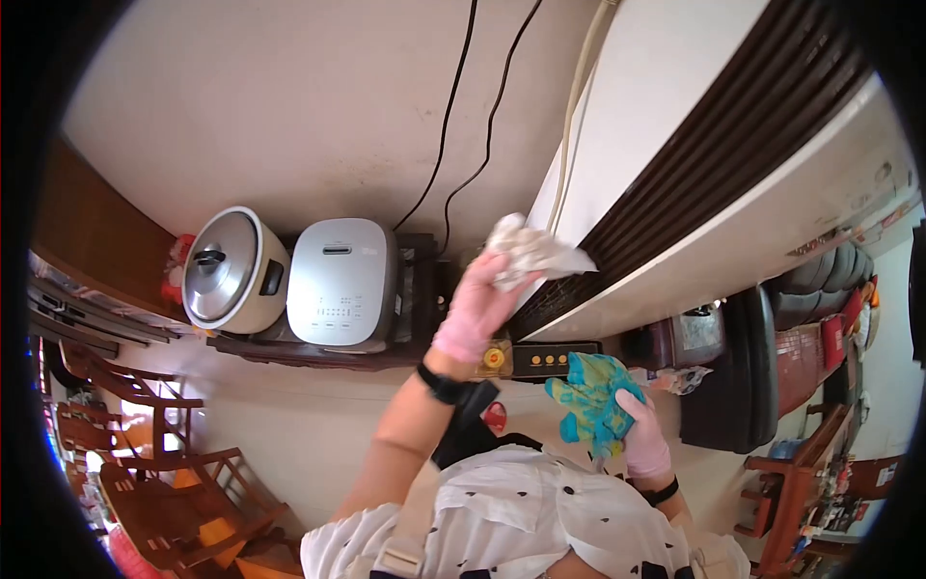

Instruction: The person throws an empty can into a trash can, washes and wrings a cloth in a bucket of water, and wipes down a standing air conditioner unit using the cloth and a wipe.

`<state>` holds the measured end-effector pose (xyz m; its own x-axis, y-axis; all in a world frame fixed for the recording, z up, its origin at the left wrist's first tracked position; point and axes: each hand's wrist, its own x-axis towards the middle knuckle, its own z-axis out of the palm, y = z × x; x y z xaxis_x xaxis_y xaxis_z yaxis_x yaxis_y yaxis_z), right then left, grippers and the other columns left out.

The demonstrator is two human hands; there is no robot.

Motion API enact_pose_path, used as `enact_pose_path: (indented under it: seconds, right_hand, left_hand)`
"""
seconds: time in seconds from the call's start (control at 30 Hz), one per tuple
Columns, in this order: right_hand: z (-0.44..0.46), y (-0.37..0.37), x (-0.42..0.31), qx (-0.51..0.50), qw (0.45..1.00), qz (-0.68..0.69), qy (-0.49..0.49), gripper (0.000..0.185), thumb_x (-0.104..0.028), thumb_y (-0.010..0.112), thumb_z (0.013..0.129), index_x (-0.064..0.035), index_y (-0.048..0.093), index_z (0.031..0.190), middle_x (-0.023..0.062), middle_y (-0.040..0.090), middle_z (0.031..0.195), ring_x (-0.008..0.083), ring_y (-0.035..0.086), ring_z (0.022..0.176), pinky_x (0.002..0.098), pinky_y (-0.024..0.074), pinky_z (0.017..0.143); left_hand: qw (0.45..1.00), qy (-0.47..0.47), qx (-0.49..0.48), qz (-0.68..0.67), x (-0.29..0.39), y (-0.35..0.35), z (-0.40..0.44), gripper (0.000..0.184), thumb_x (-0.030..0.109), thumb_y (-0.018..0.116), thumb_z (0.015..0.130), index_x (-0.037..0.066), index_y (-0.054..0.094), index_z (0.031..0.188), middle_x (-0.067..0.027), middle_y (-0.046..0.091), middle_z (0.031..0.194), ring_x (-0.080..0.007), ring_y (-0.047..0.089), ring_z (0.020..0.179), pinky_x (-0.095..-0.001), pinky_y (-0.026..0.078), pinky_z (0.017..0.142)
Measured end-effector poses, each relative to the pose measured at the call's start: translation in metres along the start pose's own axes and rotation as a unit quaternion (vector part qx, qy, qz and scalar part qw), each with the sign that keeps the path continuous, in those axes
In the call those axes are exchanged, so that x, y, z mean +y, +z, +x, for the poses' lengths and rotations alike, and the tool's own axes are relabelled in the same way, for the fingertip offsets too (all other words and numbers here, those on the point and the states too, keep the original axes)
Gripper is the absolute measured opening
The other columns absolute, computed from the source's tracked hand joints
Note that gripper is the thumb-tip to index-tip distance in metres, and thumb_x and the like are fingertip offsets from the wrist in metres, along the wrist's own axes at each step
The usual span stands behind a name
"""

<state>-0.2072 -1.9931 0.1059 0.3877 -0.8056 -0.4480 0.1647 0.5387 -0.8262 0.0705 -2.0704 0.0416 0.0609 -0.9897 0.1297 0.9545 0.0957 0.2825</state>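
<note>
My left hand [482,307], in a thin pink glove, is raised in front of me and closed around a crumpled white cloth [535,253]. The cloth hangs out to the right, near the dark slatted grille [656,183] of a tall white appliance; whether they touch I cannot tell. My right hand [648,436], also in a pink glove, is lower, near my body. Its fingers grip a bunched teal cloth with a yellow-green pattern [593,400]. Part of each cloth is hidden in the fingers.
On a dark stand [415,338] against the wall are a silver-white rice cooker [340,280] and a rounder steel-lidded cooker [220,275]. Black cables [492,125] hang behind. Wooden chairs [164,492] stand at left. A black sofa [733,381] is at right.
</note>
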Motion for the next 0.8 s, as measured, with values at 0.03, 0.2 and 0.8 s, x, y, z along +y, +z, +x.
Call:
enact_pose_path:
  seconds: [0.03,0.2,0.8]
  right_hand:
    - [0.007,0.004,0.002,-0.033,0.999,0.027,0.009,0.050,-0.028,0.056,0.089,0.0038,0.048,0.127,0.0138,0.060,0.115,0.0242,0.061,0.103,0.0361,0.0487,0.090]
    - [0.039,0.025,0.027,-0.128,0.985,0.047,0.105,0.059,-0.041,0.052,0.092,0.0034,0.045,0.130,0.0132,0.057,0.123,0.0227,0.058,0.109,0.0352,0.0465,0.094]
    - [0.151,0.169,0.119,-0.268,0.942,-0.198,-0.035,0.023,-0.017,0.062,0.089,0.0019,0.066,0.101,0.0015,0.065,0.089,0.0060,0.057,0.082,0.0237,0.0480,0.075]
  left_hand:
    - [1.000,-0.006,0.025,-0.010,0.015,-0.008,-0.019,0.051,0.010,0.052,0.091,0.006,0.035,0.139,-0.0171,0.043,0.138,-0.0324,0.043,0.127,-0.0502,0.037,0.106]
    - [0.992,-0.012,0.121,-0.032,0.045,-0.036,-0.081,0.050,0.010,0.050,0.092,0.007,0.035,0.139,-0.0155,0.044,0.136,-0.0356,0.044,0.125,-0.0593,0.038,0.102]
    - [0.903,-0.270,0.113,0.316,0.179,-0.010,-0.133,0.053,0.022,0.058,0.089,-0.001,0.042,0.134,-0.0117,0.052,0.128,-0.0240,0.056,0.113,-0.0438,0.052,0.087]
